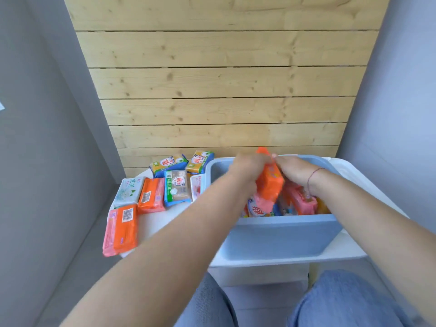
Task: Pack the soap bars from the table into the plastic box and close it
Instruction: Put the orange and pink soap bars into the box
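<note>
Right now both hands meet over the pale blue plastic box [278, 234], which sits on the white tabletop [165, 220] in front of a light wooden plank wall [219, 90]. The left hand [247, 166] and the right hand [297, 171] each have their fingers closed on the same orange plastic-wrapped soap bar [270, 182] — it is held upright, its lower end down among the bars already in the box and its top edge above the far rim. Inside the box lie a pink wrapped soap bar [300, 201] under the right wrist and a white-and-red wrapped one [256, 208] near the front wall; others beneath are too hidden to tell apart. A thin red string bracelet [312, 177] circles the right wrist.

Left of the box, wrapped bars lie flat on the tabletop — two orange-and-pink bars with barcodes [121, 228] [151, 195], a white-and-green bar [127, 190], a clear-and-blue bar [177, 187], and two yellow-and-blue bars [166, 164] [199, 161] at the back by the wall. Blue-jeaned knees [342, 300] show below the tabletop's edge
</note>
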